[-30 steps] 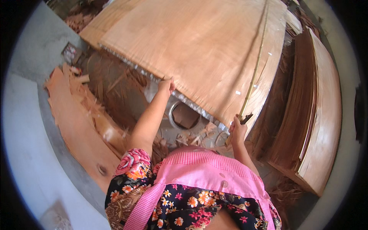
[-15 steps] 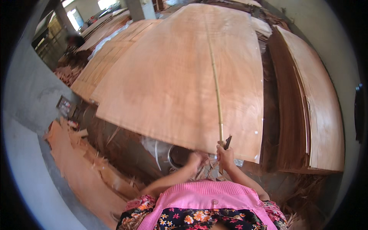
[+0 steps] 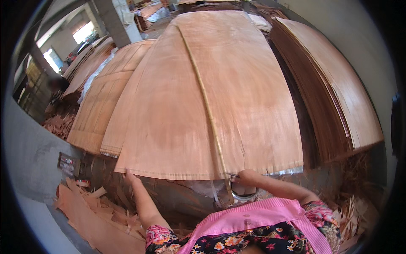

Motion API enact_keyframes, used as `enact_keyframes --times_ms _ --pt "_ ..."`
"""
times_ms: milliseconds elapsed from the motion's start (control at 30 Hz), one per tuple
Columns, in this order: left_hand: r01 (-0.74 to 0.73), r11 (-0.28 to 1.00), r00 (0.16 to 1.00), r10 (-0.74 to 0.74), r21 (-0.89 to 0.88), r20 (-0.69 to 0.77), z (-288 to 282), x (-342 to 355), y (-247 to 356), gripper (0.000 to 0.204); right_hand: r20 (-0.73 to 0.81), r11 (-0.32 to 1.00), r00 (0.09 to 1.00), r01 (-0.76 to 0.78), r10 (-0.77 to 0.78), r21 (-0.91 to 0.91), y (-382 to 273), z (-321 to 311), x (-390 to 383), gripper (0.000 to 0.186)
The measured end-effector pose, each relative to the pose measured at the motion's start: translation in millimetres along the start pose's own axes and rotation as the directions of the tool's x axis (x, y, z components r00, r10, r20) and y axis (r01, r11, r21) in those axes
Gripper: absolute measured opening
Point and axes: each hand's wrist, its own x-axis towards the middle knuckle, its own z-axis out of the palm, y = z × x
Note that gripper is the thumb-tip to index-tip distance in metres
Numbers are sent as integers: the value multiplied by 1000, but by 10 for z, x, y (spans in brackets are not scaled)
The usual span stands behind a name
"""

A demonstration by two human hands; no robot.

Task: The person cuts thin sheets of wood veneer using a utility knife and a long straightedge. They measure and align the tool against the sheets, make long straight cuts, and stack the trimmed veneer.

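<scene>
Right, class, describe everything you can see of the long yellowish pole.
The pole is long, slim and yellowish, with joints that make it look like bamboo. It slants over the broad wooden sheet, far end to the left, near end past the sheet's front edge. A dark tool at the right hand seems to cross it; whether the hand itself touches it is unclear.

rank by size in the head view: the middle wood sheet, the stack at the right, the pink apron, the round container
Largest to smallest, as they look:
1. middle wood sheet
2. stack at the right
3. pink apron, probably enlarged by nearness to the camera
4. round container, partly hidden
</scene>
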Motion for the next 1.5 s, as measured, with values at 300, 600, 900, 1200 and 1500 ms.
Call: enact_keyframes --times_ms 300,600,900,1200,1500 --pt "-960 4 -203 676 -279 708 1276 -2261 283 7 -322 398 947 298 -7 868 -1190 -1676 753 32" --pt "-881 473 206 408 -13 889 -406 -3077 -590 40 -399 482 856 211 328 850 461 -1068 1102 14" --pt "-261 710 777 -247 654 578 -503 -2135 -811 30 -311 685 910 43 273 728 -162 -481 1069 26" --pt "-721 282 692 318 632 648 46 -1080 352 72 71 549 975 56 -208 834 -86 -497 478 22" --pt "-460 557 856 72 691 511 276 -1716 711 61 73 310 933 -190 352 931 1418 490 -1047 17"
